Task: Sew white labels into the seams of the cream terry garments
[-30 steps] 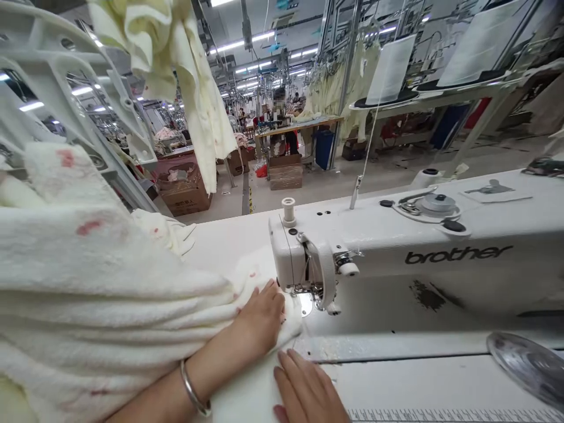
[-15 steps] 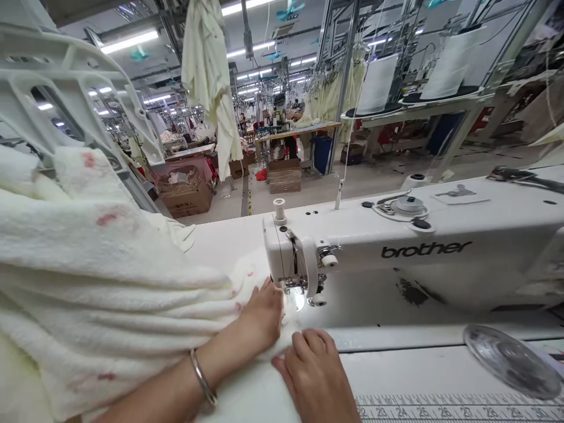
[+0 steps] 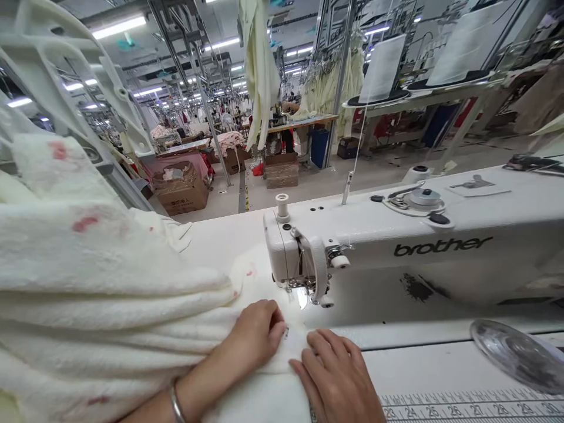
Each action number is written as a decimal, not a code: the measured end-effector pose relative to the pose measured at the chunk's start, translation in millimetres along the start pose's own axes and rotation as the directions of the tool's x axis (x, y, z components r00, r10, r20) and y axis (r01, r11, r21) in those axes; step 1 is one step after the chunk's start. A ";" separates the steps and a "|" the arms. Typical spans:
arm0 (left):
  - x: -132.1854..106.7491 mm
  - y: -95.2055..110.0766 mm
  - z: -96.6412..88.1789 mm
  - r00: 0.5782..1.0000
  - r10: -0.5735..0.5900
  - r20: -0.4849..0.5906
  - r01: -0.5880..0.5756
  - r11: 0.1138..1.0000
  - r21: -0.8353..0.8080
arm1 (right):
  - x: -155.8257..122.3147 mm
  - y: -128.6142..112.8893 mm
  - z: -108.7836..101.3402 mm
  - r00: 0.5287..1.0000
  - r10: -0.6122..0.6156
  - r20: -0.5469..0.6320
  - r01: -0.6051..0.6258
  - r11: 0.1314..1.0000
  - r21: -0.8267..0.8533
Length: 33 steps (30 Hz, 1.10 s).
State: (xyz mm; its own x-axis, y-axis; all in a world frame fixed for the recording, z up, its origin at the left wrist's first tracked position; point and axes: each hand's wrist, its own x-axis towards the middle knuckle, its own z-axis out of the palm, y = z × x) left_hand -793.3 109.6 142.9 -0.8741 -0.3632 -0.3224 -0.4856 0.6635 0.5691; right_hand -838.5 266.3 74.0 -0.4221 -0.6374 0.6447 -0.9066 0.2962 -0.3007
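Note:
Cream plush fabric (image 3: 176, 305) with red-pink marks is bunched in folds on the left and runs up to the white sewing machine (image 3: 299, 252). My left hand (image 3: 258, 332), a silver bangle on its wrist, is closed with its thumb and fingers pinching the fabric just in front of the needle area. Beside the thumb shows a small white patch with dark marks, too small to read. My right hand (image 3: 337, 370) lies on the fabric's right edge, its fingers stretched forward and slightly bent. The machine's lamp lights the presser foot area, where the needle is hard to make out.
A printed ruler (image 3: 467, 405) runs along the table's front edge, with a clear plastic dish (image 3: 511, 352) above it. White thread cones (image 3: 383, 70) stand behind the machine. On the left rises a white plastic frame (image 3: 79, 76); cardboard boxes (image 3: 183, 194) are on the floor beyond.
My left hand has drawn back from beside the presser foot toward me, its thumb and fingers now pinched on the fabric. My right hand has shifted slightly right. The view has tilted a little.

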 end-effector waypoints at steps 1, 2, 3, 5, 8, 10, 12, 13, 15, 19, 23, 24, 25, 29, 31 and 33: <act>2.7 -0.9 2.3 1.000 -0.030 0.005 0.030 0.997 -0.070 | 2.5 -0.8 1.5 1.000 0.014 0.005 -0.014 1.000 -0.006; 4.5 -0.8 3.5 0.998 -0.058 0.013 0.060 0.989 -0.138 | 3.9 -1.2 2.9 1.000 0.027 0.011 -0.027 1.000 -0.016; 5.6 0.0 4.2 0.996 -0.084 0.022 0.086 0.976 -0.198 | 4.2 -1.1 4.2 0.999 0.043 0.024 -0.042 0.999 -0.030; 6.7 2.4 5.2 0.991 -0.130 0.026 0.132 0.950 -0.284 | 1.7 0.2 6.1 0.996 0.081 0.046 -0.078 0.995 -0.060; 7.9 5.1 9.1 0.983 -0.186 0.014 0.179 0.923 -0.340 | -4.9 3.7 7.1 0.994 0.105 -0.020 -0.106 0.987 -0.119; 9.0 6.0 12.3 0.977 -0.213 -0.005 0.198 0.916 -0.349 | -8.2 6.1 6.5 0.997 0.061 -0.044 -0.067 0.986 -0.150; 10.0 6.5 14.0 0.973 -0.229 -0.026 0.206 0.914 -0.349 | -9.9 8.3 5.3 1.000 0.016 -0.017 -0.018 0.986 -0.163; 10.3 6.8 14.1 0.972 -0.234 -0.033 0.209 0.914 -0.348 | -10.4 9.2 4.8 1.000 0.004 0.005 -0.003 0.987 -0.161; 10.6 7.4 13.1 0.970 -0.243 -0.033 0.217 0.913 -0.346 | -11.1 10.8 4.3 1.000 -0.006 0.019 0.009 0.988 -0.157; 10.3 8.6 11.7 0.968 -0.248 -0.031 0.223 0.912 -0.346 | -11.4 11.9 5.5 1.000 -0.016 0.023 0.020 0.987 -0.157; 10.3 7.2 15.1 0.972 -0.230 -0.044 0.199 0.913 -0.357 | -10.1 11.1 5.8 1.000 -0.024 0.009 0.025 0.989 -0.146; 10.6 6.4 16.3 0.974 -0.223 -0.047 0.191 0.913 -0.361 | -9.7 10.9 5.7 1.000 -0.024 0.009 0.025 0.989 -0.146; 10.9 5.5 17.4 0.975 -0.217 -0.051 0.184 0.912 -0.366 | -9.5 10.8 5.4 1.000 -0.022 0.012 0.024 0.989 -0.145; 12.3 2.7 20.0 0.976 -0.210 -0.056 0.175 0.910 -0.376 | -9.2 10.4 4.1 1.000 -0.015 0.020 0.018 0.989 -0.145; 12.5 2.2 20.2 0.977 -0.209 -0.054 0.173 0.910 -0.378 | -8.8 9.9 3.2 1.000 -0.008 0.025 0.012 0.989 -0.146; 12.4 2.2 19.6 0.977 -0.208 -0.054 0.173 0.910 -0.376 | -8.3 9.4 2.3 1.000 -0.003 0.029 0.008 0.989 -0.145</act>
State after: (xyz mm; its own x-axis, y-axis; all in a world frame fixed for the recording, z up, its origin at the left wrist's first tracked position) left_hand -805.1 119.4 125.3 -0.7531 -0.5279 -0.3926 -0.5961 0.2950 0.7468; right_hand -843.5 272.8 64.3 -0.4188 -0.6588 0.6250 -0.9003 0.3911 -0.1910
